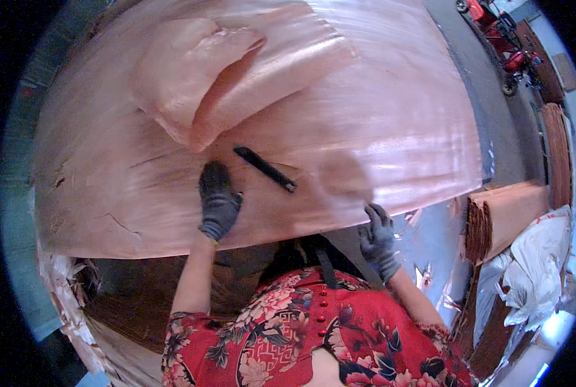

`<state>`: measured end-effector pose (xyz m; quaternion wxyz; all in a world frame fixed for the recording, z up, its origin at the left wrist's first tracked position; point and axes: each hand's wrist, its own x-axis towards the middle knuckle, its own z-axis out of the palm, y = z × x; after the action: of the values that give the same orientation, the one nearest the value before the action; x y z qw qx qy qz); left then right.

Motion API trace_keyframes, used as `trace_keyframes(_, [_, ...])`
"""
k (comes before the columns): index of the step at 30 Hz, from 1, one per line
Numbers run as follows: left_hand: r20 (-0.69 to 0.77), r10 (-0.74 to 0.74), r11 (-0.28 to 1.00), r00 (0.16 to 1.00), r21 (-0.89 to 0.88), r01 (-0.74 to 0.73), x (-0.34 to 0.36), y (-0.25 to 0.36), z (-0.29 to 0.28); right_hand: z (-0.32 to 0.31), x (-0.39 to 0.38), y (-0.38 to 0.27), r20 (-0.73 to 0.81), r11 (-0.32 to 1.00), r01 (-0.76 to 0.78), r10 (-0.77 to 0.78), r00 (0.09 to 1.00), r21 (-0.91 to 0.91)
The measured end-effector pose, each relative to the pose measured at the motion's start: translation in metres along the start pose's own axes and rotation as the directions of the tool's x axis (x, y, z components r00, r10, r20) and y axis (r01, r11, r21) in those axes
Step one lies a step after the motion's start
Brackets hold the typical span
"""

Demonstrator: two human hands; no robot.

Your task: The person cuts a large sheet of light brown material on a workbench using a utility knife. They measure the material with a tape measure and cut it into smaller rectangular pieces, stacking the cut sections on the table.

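My left hand [220, 200], in a dark grey glove, lies flat with fingers stretched on a large pale pink-brown sheet, possibly wood veneer [94, 200]. A black tool like a utility knife [264, 169] rests just beyond it. My gloved right hand [378, 242] is at the near edge, fingers loosely bent and apart. Above its fingertips is a blurred small piece [343, 175] of similar material; I cannot tell whether they touch. A loosely folded sheet [197, 71] lies on the far part of the large sheet.
Stacked brown sheets [504, 216] and crumpled white plastic [536, 264] are at the right. A red wheeled vehicle [514, 61] stands on the floor at the upper right. Torn sheet edges [62, 290] hang at the lower left.
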<state>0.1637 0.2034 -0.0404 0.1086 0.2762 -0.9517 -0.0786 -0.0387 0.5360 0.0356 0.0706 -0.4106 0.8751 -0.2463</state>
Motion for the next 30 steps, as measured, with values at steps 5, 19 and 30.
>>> trace_keyframes(5, [-0.170, -0.026, 0.980, 0.985, -0.199, -0.008, 0.009, 0.051, -0.062, -0.011, -0.104, 0.072, -0.151, 0.910, -0.395, 0.412, 0.899, 0.127])
trace_keyframes(19, [-0.086, 0.380, 0.832, 0.921, -0.403, -0.381, 0.120, 0.415, 0.030, -0.090, -0.132, 0.222, -0.091, 0.815, -0.509, 0.549, 0.831, 0.277])
trace_keyframes(30, [-0.039, 0.311, 0.948, 0.950, 0.087, -0.306, 0.167, 0.503, 0.116, -0.219, -0.168, 0.419, -0.124, 0.696, -0.582, 0.680, 0.723, 0.421])
